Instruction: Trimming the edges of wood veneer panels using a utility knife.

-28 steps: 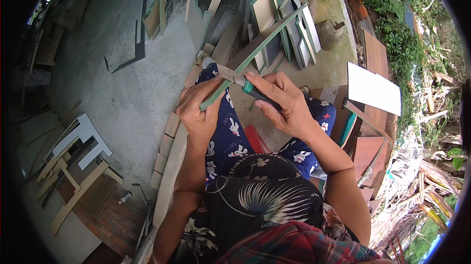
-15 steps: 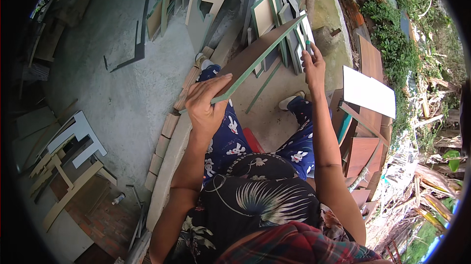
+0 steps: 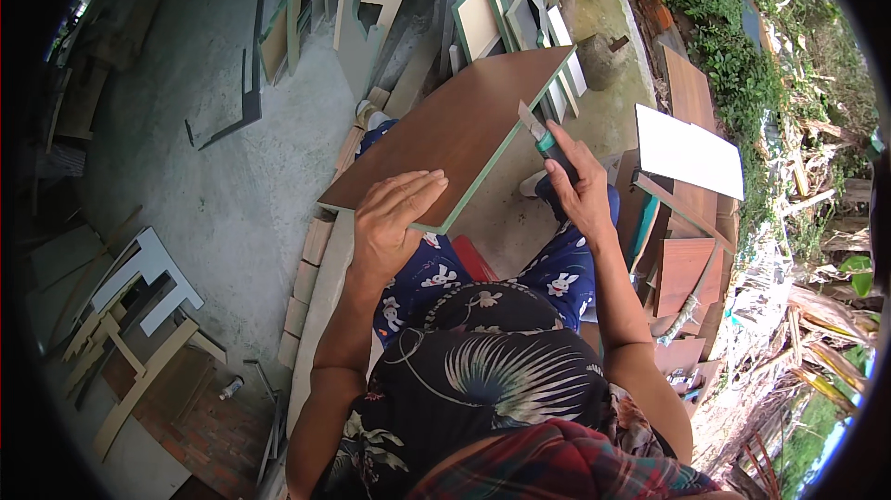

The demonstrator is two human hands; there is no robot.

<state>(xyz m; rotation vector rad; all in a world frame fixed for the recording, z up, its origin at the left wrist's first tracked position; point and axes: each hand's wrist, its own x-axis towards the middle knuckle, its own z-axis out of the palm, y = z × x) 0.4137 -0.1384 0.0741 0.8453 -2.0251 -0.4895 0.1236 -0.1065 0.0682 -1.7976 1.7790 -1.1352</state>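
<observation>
A dark brown board (image 3: 464, 133) with green edges lies tilted above my lap, its brown face turned up. My left hand (image 3: 397, 221) grips its near end, fingers flat on the face and the thumb out of sight. In my right hand (image 3: 579, 186) is a knife with a green-and-black handle (image 3: 548, 142). Its bare blade (image 3: 529, 117) points up and left, close to the board's right edge; whether it touches the edge I cannot tell.
Offcut boards (image 3: 492, 22) lean in a stack beyond the board. At right lie a white panel (image 3: 689, 152) and reddish-brown boards (image 3: 687, 272). Cut pieces (image 3: 139, 286) are heaped on the left floor. A brick-edged ledge (image 3: 316, 245) runs beside my left leg.
The board has turned from nearly edge-on to show its brown face. My right hand has come down and left, bringing the knife from beyond the board to its right edge.
</observation>
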